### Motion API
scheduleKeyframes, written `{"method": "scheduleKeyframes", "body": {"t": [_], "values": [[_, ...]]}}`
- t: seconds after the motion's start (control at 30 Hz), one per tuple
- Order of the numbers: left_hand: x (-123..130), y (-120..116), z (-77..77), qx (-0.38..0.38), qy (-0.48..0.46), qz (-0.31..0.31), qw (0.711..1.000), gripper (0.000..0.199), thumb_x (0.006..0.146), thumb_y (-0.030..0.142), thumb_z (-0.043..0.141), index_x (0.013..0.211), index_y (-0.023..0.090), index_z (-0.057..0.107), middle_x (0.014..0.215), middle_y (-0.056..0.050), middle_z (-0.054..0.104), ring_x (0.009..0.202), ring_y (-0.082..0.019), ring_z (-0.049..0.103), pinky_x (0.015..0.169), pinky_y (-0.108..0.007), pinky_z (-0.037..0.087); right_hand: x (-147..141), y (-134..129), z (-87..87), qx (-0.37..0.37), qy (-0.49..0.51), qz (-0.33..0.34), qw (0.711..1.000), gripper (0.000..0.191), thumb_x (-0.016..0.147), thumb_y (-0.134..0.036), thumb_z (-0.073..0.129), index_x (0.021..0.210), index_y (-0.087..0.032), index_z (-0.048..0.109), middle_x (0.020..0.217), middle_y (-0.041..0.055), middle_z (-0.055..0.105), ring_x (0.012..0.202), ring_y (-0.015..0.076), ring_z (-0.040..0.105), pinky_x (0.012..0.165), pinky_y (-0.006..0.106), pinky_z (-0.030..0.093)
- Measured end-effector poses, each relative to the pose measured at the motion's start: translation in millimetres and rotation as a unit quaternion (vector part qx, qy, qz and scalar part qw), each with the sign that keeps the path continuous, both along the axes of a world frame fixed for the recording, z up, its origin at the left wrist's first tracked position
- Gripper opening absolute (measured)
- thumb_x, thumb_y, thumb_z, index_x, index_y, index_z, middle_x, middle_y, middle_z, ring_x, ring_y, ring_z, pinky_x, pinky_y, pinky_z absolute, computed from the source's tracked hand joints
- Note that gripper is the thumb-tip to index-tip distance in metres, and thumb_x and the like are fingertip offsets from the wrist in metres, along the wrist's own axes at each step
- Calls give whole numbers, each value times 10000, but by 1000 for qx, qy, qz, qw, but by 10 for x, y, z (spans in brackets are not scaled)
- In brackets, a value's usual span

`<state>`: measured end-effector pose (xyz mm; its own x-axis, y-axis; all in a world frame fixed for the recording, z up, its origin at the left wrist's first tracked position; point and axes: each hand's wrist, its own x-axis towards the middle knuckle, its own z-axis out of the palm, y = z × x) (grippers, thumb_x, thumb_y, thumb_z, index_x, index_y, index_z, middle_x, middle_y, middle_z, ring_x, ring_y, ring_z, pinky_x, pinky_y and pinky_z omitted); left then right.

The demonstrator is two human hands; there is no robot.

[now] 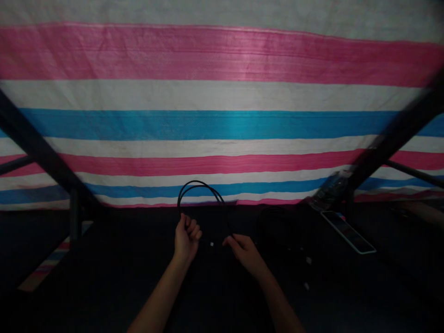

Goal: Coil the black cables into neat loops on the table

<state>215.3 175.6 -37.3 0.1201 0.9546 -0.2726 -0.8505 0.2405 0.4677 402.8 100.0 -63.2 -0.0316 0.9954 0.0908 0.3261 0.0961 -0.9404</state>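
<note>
A thin black cable point(198, 184) arches in a doubled loop between my two hands, standing out against the striped sheet. My left hand point(187, 236) is closed on one side of the loop, thumb uppermost. On the other side, my right hand point(243, 249) pinches the cable between thumb and fingers. Below and between the hands shows a small white piece point(212, 243); whether it belongs to the cable is too dark to tell. The lower run of the cable is lost against the black surface.
A striped plastic sheet point(222, 125) hangs behind a dark table point(132, 268). At right lie a phone point(348, 232), a clear plastic bottle point(329, 189) and a dim coil of black cable point(277, 226). Black frame bars point(48, 152) slant at both sides. Another person's hand point(423, 212) shows far right.
</note>
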Motion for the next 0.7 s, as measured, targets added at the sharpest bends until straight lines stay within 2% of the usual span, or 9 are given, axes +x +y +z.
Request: {"method": "scheduleKeyframes", "body": {"t": [0.1, 0.2, 0.37, 0.47, 0.57, 0.7], "values": [[119, -77, -72, -45, -65, -25, 997, 425, 1016, 356, 453, 636, 189, 360, 484, 98, 221, 343, -44, 191, 381, -211, 71, -102, -40, 48, -21, -16, 34, 999, 280, 897, -399, 590, 804, -147, 669, 735, 0, 596, 689, 132, 509, 633, 238, 374], [96, -49, -113, -85, -121, -18, 989, 444, 1029, 329, 420, 617, 198, 319, 479, 96, 211, 336, -47, 183, 358, -211, 71, -152, -54, 75, -60, -40, 33, 997, 207, 818, -358, 706, 845, -155, 675, 683, -33, 542, 636, 113, 465, 573, 224, 332], [28, -5, -124, -77, -180, -1, 981, 464, 1041, 319, 381, 598, 210, 295, 476, 90, 207, 333, -57, 180, 329, -216, 111, -209, -50, 33, -75, -47, 33, 996, 291, 750, -357, 789, 965, -174, 718, 614, -67, 468, 597, 105, 432, 551, 223, 302], [118, -70, -149, -78, -184, -26, 979, 485, 1038, 336, 380, 578, 209, 295, 482, 82, 226, 336, -55, 207, 328, -207, 143, -261, -55, 10, -48, -25, 26, 998, 218, 777, -339, 761, 889, -157, 716, 628, -55, 511, 603, 106, 445, 559, 225, 313], [264, -160, -187, -84, -177, -82, 977, 509, 1034, 344, 374, 550, 199, 319, 497, 65, 273, 363, -54, 280, 369, -184, 248, -282, -54, 27, -3, 15, 5, 1000, 185, 822, -334, 707, 865, -154, 714, 742, -9, 645, 675, 134, 542, 625, 237, 388], [389, -230, -227, -80, -127, -144, 978, 509, 1015, 329, 408, 527, 186, 388, 556, 12, 406, 516, -106, 480, 566, -232, 460, -229, -26, 54, 28, 101, -48, 993, 229, 802, -385, 715, 831, -158, 706, 818, 42, 716, 763, 194, 635, 686, 274, 464]]}}
